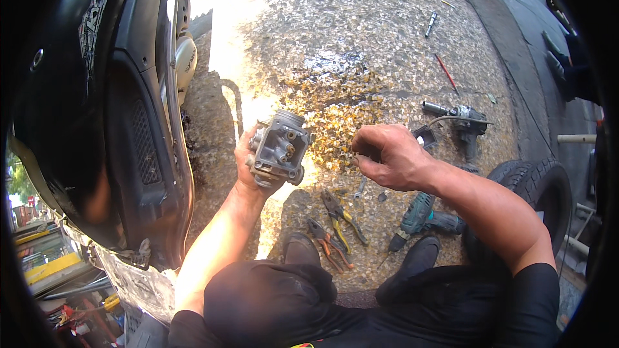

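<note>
In my left hand (244, 166) is a grey metal carburetor (282, 145), raised above the ground with its hollow underside and brass fittings facing up. The fingers wrap round its left side and bottom. To the right and apart from it, my right hand (394, 158) hovers with thumb and fingertips pinched together. Whatever the pinch holds, if anything, is too small to make out. Just behind that hand, a small dark box-like part (425, 136) is partly hidden. Below the hands lie pliers with yellow handles (344, 218) and pliers with orange handles (327, 245).
A black motor scooter (71, 135) stands close on the left. A teal cordless drill (418, 214) lies by my right shoe, near stacked tyres (553, 194). Farther off are an impact wrench (469, 125), a red rod-like tool (446, 72) and a wet stain (332, 96).
</note>
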{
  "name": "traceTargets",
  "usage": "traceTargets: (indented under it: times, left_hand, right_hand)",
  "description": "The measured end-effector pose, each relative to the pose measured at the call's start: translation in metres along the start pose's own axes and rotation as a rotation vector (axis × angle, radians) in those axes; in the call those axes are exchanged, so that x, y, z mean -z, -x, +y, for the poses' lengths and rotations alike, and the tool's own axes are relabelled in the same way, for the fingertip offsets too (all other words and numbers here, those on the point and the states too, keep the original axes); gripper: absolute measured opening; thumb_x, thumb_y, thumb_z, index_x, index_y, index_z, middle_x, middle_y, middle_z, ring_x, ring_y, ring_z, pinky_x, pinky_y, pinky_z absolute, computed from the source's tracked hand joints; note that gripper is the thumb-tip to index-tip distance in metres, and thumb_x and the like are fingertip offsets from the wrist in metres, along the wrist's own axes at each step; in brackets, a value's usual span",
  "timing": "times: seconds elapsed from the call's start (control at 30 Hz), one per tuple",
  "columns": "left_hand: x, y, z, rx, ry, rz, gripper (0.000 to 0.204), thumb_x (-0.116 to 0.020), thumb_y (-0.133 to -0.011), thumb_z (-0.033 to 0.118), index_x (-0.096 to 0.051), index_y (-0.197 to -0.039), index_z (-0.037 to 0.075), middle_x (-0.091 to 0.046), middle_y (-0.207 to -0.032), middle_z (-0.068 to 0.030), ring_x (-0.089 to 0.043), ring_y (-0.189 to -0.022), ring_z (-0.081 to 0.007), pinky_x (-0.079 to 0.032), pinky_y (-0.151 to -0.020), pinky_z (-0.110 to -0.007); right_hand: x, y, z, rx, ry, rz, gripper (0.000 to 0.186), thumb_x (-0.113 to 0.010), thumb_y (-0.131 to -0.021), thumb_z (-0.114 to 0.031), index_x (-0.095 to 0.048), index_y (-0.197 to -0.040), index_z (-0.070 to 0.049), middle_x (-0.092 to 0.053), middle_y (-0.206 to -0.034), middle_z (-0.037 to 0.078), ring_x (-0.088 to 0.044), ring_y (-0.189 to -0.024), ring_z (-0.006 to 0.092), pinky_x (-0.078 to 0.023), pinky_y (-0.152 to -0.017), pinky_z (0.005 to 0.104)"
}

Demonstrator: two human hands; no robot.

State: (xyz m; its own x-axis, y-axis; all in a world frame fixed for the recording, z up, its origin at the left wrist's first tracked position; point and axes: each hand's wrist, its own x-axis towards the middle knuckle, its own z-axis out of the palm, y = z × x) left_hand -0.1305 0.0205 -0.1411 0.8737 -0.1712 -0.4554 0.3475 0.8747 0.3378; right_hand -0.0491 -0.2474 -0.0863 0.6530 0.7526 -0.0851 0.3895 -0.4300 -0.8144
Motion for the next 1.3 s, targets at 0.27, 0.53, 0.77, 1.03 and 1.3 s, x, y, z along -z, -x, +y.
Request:
traceTargets:
  times: [0.27,0.53,0.77,1.03,1.3]
  left_hand:
    - [-0.01,0.004,0.0,-0.023,0.027,0.02,0.057,-0.042,-0.096,0.048,-0.06,-0.117,-0.001,-0.068,-0.097,-0.0181,-0.069,-0.076,-0.0307,-0.059,-0.059,-0.042]
    - [-0.022,0.013,0.008,-0.518,-1.062,0.175,0.05,-0.075,-0.084,0.015,-0.056,-0.127,-0.001,-0.067,-0.103,-0.009,-0.063,-0.095,-0.0151,-0.051,-0.087,-0.029]
    - [-0.046,0.017,0.01,-0.917,-1.639,-0.003,0.071,-0.085,-0.065,0.017,-0.055,-0.127,-0.001,-0.066,-0.107,-0.0124,-0.065,-0.097,-0.0209,-0.053,-0.089,-0.034]
    - [-0.062,0.035,0.036,-0.616,-1.313,-0.14,0.079,-0.075,-0.057,0.008,-0.05,-0.131,-0.003,-0.058,-0.118,-0.011,-0.056,-0.111,-0.0196,-0.042,-0.102,-0.033]
    - [-0.078,0.046,0.039,-0.468,-1.127,-0.136,0.089,-0.078,-0.051,0.023,-0.049,-0.132,-0.002,-0.057,-0.117,-0.0105,-0.056,-0.109,-0.0204,-0.044,-0.099,-0.034]
  right_hand:
    - [0.001,0.003,0.003,-0.021,0.044,-0.072,0.017,-0.066,-0.082,-0.017,-0.066,-0.092,-0.003,-0.07,-0.083,0.017,-0.069,-0.081,0.0346,-0.055,-0.074,0.043]
    - [0.001,0.011,0.016,-0.155,0.034,-0.124,0.017,-0.069,-0.082,-0.013,-0.064,-0.092,-0.001,-0.068,-0.079,0.015,-0.069,-0.076,0.0275,-0.054,-0.07,0.0386]
    - [0.005,0.004,0.003,-0.147,-0.058,0.002,0.028,-0.066,-0.08,-0.019,-0.065,-0.1,0.0,-0.07,-0.087,0.018,-0.07,-0.084,0.0317,-0.055,-0.078,0.0406]
    - [0.011,0.003,-0.017,-0.001,-0.11,0.039,0.023,-0.072,-0.081,-0.013,-0.063,-0.097,0.0,-0.067,-0.079,0.013,-0.066,-0.071,0.0206,-0.054,-0.067,0.0351]
    - [0.016,-0.001,-0.044,0.247,-0.157,0.119,0.037,-0.079,-0.073,-0.017,-0.062,-0.102,-0.001,-0.061,-0.081,0.011,-0.064,-0.072,0.0226,-0.054,-0.065,0.0347]
